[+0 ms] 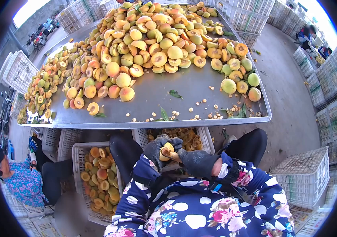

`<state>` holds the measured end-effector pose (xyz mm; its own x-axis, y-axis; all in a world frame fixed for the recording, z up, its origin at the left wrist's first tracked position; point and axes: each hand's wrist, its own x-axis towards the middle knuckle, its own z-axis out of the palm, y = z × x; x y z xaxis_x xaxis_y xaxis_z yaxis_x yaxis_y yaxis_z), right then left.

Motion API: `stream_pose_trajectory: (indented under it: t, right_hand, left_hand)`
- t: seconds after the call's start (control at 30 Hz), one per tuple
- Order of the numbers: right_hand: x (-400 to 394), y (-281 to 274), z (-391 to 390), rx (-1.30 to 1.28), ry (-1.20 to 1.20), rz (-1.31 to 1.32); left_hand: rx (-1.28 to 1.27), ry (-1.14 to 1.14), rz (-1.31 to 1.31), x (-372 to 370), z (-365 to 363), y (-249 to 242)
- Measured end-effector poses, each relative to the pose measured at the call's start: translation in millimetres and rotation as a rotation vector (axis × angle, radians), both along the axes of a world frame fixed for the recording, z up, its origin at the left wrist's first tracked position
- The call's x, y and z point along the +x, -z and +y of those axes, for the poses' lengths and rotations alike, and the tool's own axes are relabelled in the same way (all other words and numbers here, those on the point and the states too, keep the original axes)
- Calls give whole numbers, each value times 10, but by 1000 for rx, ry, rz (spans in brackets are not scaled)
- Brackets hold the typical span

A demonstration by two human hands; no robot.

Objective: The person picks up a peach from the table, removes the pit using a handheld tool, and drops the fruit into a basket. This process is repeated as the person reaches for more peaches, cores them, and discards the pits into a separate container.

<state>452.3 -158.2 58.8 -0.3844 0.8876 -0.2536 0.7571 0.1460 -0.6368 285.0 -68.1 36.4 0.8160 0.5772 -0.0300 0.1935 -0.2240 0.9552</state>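
My left hand (155, 149), in a dark glove, is wrapped round a yellow peach half (166, 152) in front of my lap. Beside it my right hand (198, 161), also gloved, is closed on a small tool with a brownish end (175, 157) that touches the fruit. Both hands are above a white crate (207, 141) holding cut fruit pieces. A large heap of halved peaches (152, 35) lies on the metal table (152, 85) in front of me.
Loose pits and leaves (174, 94) lie near the table's front edge. A crate of peach halves (101, 177) stands at my left, beside a seated person (24, 177). Stacked white crates (301, 173) stand at right. Other people (306, 34) are at the far right.
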Motion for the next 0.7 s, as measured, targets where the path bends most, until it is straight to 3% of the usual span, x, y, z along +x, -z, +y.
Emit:
stream_pose_trajectory:
  t: [0.07, 0.27, 0.3, 0.43, 0.67, 0.7]
  right_hand:
    - [15, 6, 23, -18, -13, 1]
    - [27, 70, 18, -13, 19, 77]
    - [7, 131, 15, -29, 28, 89]
    - [-62, 267, -54, -37, 58, 61]
    - [-135, 217, -66, -269, 80, 232]
    - [-149, 311, -72, -347, 117, 397]
  left_hand:
    - [187, 91, 69, -6, 34, -28]
    - [-1213, -469, -689, 152, -178, 130]
    - [-952, -455, -511, 141, -173, 187]
    - [-1281, -487, -486, 135, -62, 330]
    - [-1107, -603, -464, 117, -95, 469]
    - [-1086, -585, -489, 108, -116, 431]
